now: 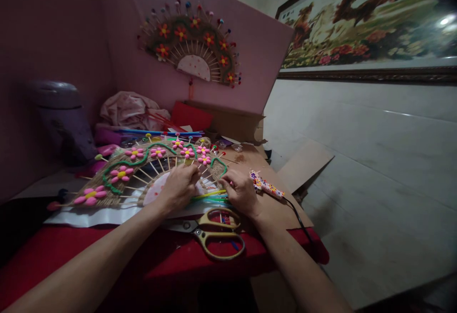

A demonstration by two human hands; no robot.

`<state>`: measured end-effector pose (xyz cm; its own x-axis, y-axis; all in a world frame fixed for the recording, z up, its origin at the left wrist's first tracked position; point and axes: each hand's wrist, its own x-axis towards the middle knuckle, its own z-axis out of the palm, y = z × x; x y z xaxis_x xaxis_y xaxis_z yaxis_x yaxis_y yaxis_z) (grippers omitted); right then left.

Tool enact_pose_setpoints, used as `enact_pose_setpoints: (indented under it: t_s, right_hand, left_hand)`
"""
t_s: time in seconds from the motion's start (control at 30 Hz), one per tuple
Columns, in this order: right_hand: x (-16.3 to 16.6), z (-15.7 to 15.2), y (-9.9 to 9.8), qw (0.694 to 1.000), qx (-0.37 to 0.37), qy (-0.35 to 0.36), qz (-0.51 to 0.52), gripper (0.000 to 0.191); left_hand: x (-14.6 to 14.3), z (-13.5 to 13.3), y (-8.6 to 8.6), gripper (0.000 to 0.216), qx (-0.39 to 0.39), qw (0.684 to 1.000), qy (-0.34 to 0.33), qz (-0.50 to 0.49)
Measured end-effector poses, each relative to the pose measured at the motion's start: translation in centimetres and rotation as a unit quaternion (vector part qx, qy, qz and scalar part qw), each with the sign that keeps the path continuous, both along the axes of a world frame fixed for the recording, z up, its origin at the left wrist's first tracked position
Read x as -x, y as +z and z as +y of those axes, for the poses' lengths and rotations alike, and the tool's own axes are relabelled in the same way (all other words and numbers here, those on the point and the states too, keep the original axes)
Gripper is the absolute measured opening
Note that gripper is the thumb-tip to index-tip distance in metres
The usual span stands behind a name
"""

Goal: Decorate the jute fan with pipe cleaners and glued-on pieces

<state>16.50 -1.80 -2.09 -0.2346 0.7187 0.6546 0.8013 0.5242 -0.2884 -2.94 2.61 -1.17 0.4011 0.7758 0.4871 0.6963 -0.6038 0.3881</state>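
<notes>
A half-round fan craft [102,177] of thin sticks and coiled twine lies before me, with pink flowers [121,174] and a wavy green strip [144,157] on it. Over the middle of its sticks, my left hand [182,184] has its fingers curled and pressed together. My right hand [240,190] pinches at the fan's right end, close to the green strip; whatever either hand's fingertips hold is hidden. Yellow and blue-green rods [212,196] lie between the hands. Gold-handled scissors [218,234] rest just in front of them, blades partly behind my left wrist.
A flower-patterned glue gun [267,187] with a black cord lies on cardboard [285,213] at the right. The table has a red cover [160,251]. A purple flask [66,122] and a bundled pink cloth [130,108] stand behind. Another fan [194,65] hangs on the pink board.
</notes>
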Motion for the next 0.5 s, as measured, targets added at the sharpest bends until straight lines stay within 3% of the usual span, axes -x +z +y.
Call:
enact_pose_setpoints:
  t_s: [0.2,0.5]
  right_hand:
    - [-0.43,0.47,-0.28,0.992,0.042,0.068,-0.098,0.012]
    - [-0.6,0.75,-0.77,0.986,0.044,0.058,-0.151,0.016]
  left_hand:
    - [0.06,-0.03,0.61,0.031,0.003,0.999,0.035,0.009]
    - [-0.01,0.26,0.16,0.019,-0.006,0.999,0.046,-0.028]
